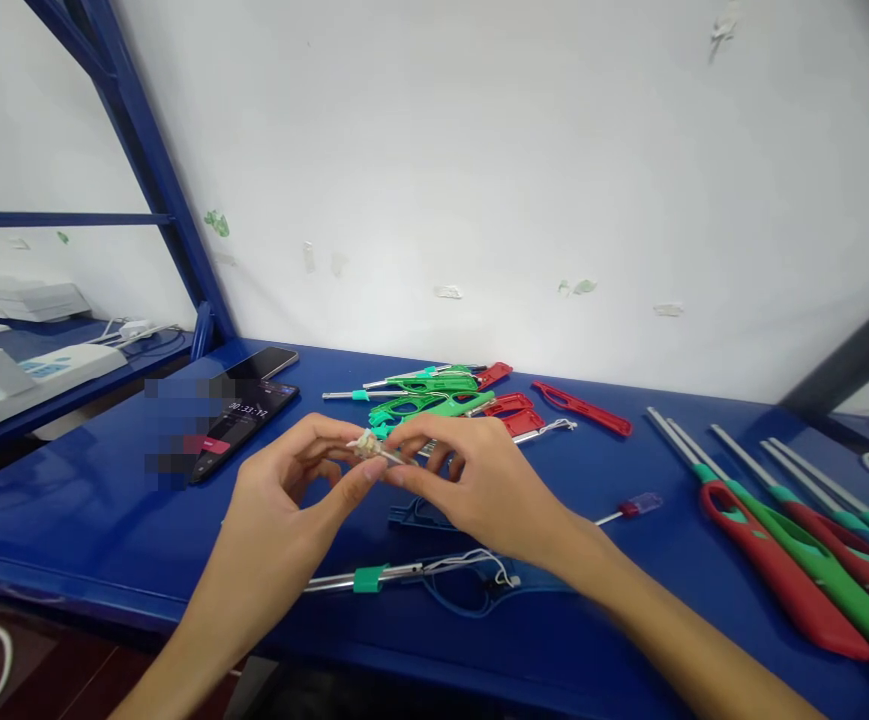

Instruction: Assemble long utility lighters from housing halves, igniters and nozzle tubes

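Note:
My left hand [280, 510] is closed in a pinch on a small whitish part [365, 444] with a thin pale stem, too small to name further. My right hand [490, 485] pinches the same part from the other side, its thumb and fingertips close to the left thumb. Below the hands lies an opened blue lighter handle [471, 592], with a metal tube and white wires [479, 558] on it. A green collar [367, 580] sits on the tube. Another blue shell piece [419, 514] is partly hidden behind my right hand.
Green and red lighter shells [434, 405] with tubes are heaped at the back. One red shell half [582, 408] lies beside them. A screwdriver [640, 505] rests right of my hand. Several long lighters [786, 580] line the right. Two phones, one showing a timer [246, 425], lie left.

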`<action>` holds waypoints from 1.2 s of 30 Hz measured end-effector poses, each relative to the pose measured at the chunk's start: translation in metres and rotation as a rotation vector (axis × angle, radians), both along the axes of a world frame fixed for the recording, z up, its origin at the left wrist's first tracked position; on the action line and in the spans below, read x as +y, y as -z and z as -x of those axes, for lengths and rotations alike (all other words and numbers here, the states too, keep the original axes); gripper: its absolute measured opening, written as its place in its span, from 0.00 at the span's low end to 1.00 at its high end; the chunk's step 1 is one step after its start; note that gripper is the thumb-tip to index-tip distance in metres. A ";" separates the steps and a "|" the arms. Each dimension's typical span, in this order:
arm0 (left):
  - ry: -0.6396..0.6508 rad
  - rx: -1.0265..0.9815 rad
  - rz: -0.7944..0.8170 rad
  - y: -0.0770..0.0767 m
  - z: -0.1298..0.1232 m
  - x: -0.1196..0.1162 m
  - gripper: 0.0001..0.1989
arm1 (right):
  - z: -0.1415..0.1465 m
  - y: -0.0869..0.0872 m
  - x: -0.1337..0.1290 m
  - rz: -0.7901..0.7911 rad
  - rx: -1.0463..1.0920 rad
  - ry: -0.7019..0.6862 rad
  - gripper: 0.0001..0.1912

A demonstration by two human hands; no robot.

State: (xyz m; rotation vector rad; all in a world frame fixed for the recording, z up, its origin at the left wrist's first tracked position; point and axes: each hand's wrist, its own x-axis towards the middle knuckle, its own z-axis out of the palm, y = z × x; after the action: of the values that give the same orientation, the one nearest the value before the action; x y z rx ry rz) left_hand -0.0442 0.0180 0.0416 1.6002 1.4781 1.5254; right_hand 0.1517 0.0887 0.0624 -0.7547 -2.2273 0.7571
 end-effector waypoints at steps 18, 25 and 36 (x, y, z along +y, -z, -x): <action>0.076 0.911 0.023 0.039 0.063 0.026 0.21 | -0.043 0.013 0.034 -0.437 -0.591 0.105 0.12; 0.071 0.955 -0.036 0.032 0.061 0.034 0.17 | -0.052 -0.010 0.019 -0.444 -0.586 0.171 0.12; 0.202 0.811 -0.122 0.016 0.003 -0.011 0.15 | -0.108 0.046 -0.068 -0.285 -0.290 0.309 0.15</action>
State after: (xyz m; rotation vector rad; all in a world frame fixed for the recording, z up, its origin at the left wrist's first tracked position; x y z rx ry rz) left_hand -0.0470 0.0072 0.0260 2.5335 1.5340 0.8866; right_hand 0.2599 0.0205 0.0165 -1.0827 -2.3245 0.1833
